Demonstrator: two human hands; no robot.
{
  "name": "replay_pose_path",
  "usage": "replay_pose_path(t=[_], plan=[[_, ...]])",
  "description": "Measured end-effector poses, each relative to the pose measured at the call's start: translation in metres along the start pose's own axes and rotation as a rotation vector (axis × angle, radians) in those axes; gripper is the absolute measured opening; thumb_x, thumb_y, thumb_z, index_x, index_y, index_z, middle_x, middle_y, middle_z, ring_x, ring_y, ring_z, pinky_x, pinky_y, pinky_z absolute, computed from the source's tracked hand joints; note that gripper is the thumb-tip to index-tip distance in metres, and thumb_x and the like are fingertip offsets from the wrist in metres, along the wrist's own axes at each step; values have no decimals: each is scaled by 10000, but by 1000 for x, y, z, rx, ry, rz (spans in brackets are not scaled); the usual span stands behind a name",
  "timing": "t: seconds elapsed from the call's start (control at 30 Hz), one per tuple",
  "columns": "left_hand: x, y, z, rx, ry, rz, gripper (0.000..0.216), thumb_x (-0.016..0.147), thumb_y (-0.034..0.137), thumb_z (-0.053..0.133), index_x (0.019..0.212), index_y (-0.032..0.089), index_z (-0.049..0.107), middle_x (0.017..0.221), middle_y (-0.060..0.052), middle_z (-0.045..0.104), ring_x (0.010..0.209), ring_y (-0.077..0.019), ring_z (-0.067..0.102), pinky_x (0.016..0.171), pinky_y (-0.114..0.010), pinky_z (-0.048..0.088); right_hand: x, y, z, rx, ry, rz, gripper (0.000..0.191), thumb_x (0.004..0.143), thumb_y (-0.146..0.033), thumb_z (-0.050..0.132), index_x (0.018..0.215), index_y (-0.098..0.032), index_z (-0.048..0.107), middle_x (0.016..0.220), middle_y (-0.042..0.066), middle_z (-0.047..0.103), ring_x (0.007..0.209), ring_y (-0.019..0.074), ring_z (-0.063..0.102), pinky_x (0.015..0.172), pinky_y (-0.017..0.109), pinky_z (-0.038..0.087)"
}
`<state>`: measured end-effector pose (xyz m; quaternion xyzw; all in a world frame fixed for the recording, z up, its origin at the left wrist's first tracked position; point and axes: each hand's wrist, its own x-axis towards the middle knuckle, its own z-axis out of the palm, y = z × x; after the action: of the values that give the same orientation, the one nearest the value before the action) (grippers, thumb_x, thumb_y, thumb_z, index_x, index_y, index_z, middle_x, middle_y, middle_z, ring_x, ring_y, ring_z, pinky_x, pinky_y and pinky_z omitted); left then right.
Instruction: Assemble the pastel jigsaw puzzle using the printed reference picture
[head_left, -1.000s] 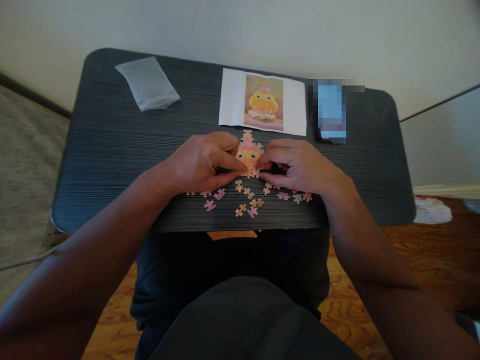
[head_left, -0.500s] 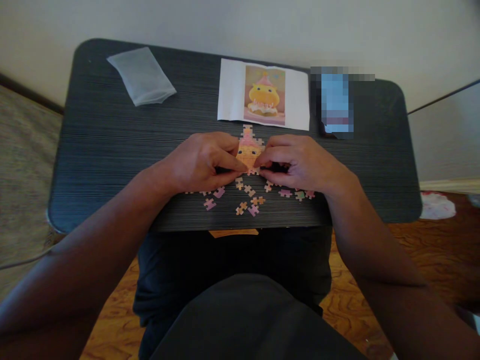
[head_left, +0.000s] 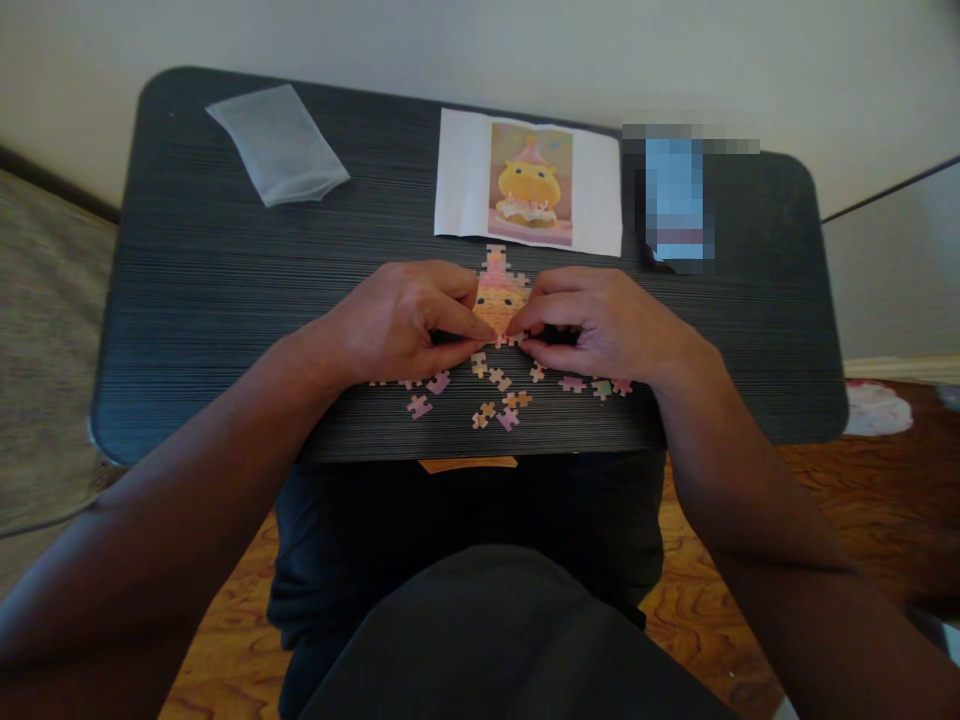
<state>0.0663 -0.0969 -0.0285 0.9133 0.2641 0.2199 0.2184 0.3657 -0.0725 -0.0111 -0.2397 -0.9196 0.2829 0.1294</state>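
1. Presently, the partly joined puzzle (head_left: 496, 290) is lying at the centre of the frame, flat on the dark table (head_left: 210, 290), and it is showing a pink hat and a yellow face.
2. The left hand (head_left: 409, 318) is coming to its lower edge from the left; thumb and forefinger are standing almost together. Whether this grip is pinching a piece, I cannot tell.
3. The right hand (head_left: 600, 322) is bending over its lower right edge, with thumb and forefinger a little apart; what this grip is holding is hidden.
4. Loose pieces (head_left: 500, 379), in purple, orange and green, are lying below the hands, at lower centre.
5. A printed sheet (head_left: 460, 180) is lying just above the puzzle, at upper centre, and is showing a similar yellow figure.
6. A clear bag (head_left: 281, 150) is resting at upper left, and a pixelated object (head_left: 673, 195) is lying at upper right.
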Motion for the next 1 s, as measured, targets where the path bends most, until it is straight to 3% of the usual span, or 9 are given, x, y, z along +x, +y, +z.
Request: replay_pose_path(t=[0.47,0.73,1.0], plan=[[0,0,-1,-1,-15,-18,257,1099,284,659,1066,260,913,858,-94,726,773,-236,665,686,-385,463,1,0,0,11,22,19,189,1018,-313,732,1152,-240,844,1111,61,794,1017,243,706,938,395,507],[0,1,-1,-9,-17,-30,265,1110,298,654,1161,275,913,898,-97,757,814,-238,700,701,-378,485,0,-2,-3,-15,57,72,187,979,-350,785,1134,-248,799,1015,29,757,943,225,660,881,370,470],[0,2,0,-28,-10,-28,243,1091,271,689,1174,271,917,890,-94,745,804,-233,690,685,-374,478,-1,-1,-5,-5,29,73,167,968,-321,782,1108,-235,813,1044,42,756,932,225,659,885,376,464]])
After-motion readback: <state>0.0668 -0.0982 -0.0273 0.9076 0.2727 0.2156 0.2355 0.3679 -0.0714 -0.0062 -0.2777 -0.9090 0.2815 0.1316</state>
